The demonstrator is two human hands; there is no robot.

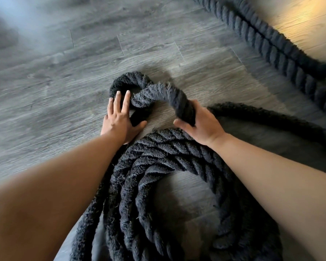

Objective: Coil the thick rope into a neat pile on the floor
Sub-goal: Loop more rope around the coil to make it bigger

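Both hands on rope: left flat, open; right grip closed around it.

Dim, motion-blurred view; warm glare on floor upper right

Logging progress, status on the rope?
Left hand flat on small loop. Right hand grips rope. Coil part-built, long tail loose.

Thick rope: black, twisted strands, fuzzy surface. Several turns are stacked in a rough ring at bottom centre, floor seen thru the middle. Beyond it a small tight loop is formed, w/ one section arched up off the floor. Another long stretch is laid across the upper right, uncoiled.
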